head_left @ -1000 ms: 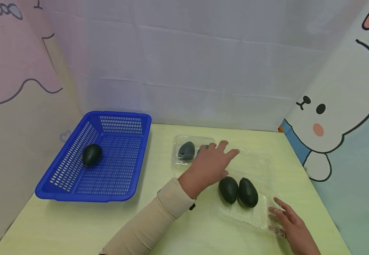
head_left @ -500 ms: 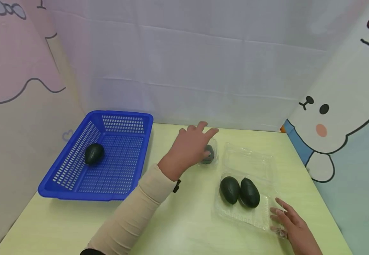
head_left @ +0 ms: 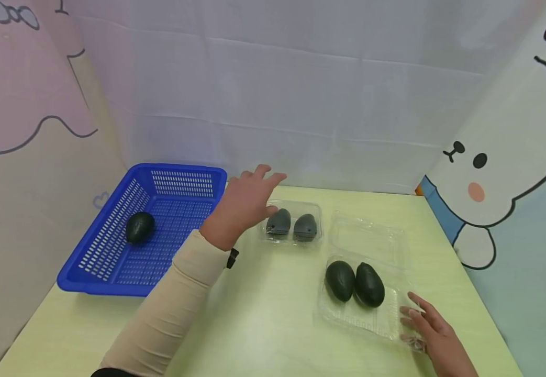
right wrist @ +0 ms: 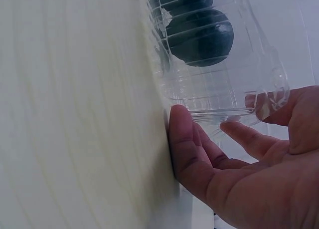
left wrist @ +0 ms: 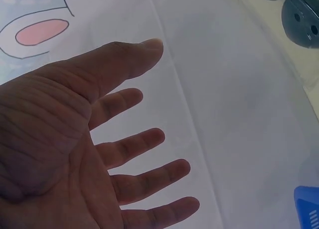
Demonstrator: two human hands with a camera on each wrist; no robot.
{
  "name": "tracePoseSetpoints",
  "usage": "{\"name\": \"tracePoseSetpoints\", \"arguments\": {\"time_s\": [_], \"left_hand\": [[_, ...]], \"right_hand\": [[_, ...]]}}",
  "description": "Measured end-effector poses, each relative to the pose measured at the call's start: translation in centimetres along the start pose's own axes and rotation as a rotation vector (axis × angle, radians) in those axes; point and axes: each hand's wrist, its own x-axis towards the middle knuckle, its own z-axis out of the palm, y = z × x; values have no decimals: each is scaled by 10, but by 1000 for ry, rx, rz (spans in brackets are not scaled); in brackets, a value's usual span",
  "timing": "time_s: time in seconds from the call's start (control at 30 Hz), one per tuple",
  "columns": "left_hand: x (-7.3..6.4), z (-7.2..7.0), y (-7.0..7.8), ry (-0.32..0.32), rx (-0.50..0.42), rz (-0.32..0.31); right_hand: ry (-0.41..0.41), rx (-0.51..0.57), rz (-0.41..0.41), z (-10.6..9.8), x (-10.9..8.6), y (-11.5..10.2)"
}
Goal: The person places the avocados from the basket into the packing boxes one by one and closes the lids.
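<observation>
My left hand (head_left: 242,204) hovers between the blue basket (head_left: 81,287) and a closed clear plastic box, fingers spread and palm bare. The left wrist view shows the same hand (left wrist: 75,149) holding nothing. Two avocados, one (head_left: 340,281) beside the other (head_left: 369,285), lie in the left part of an open clear plastic clamshell box (head_left: 388,314), its lid folded back flat behind. At that box's right edge, my right hand (head_left: 435,335) holds the rim. Close up, thumb and fingers of the right hand (right wrist: 249,164) pinch the clear wall, beyond which a dark avocado (right wrist: 202,37) shows.
A single avocado (head_left: 140,227) sits in the basket, toward its left wall. The closed clear box (head_left: 291,236) with two dark avocados inside stands at the back of the pale table (head_left: 263,314). Behind rises a white cloth wall (head_left: 277,94), with printed cartoon panels on both sides.
My left hand has moved left, away from the open clamshell and past the closed box, uncovering both avocados in it. The right hand stays at the clamshell's edge.
</observation>
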Motion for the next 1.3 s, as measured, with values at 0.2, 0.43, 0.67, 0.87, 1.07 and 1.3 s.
{"name": "tracePoseSetpoints", "arguments": {"time_s": [0.2, 0.43, 0.67, 0.87, 1.07, 1.3], "left_hand": [[-5, -4, -22, -30, -26, -63], [-16, -9, -55, -54, -58, -155], [-35, -9, -97, -98, -108, -238], [-51, -3, -127, -122, -124, -307], [-59, 6, -154, -145, -129, -352], [-67, 15, -176, -192, -153, -402]], "right_hand": [[-2, -11, 4, -1, 0, 0], [-2, 18, -6, 0, -2, -1], [3, 41, -22, 1, -3, 0], [3, 51, -23, 1, -3, 1], [11, 50, -14, 1, -4, 1], [11, 53, -10, 2, -4, -1]]}}
